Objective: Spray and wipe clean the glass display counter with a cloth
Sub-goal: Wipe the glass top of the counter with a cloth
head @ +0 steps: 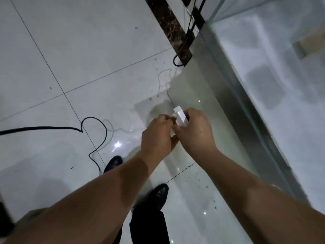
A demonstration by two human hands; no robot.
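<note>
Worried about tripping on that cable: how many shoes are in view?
2. The upper shoe lies beside the black cable, partly behind the left forearm; the lower shoe sits lower in the frame, to its right. No others visible.

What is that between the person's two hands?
A small white bottle, gripped by the right hand and pinched by the left hand, in the head view.
</note>
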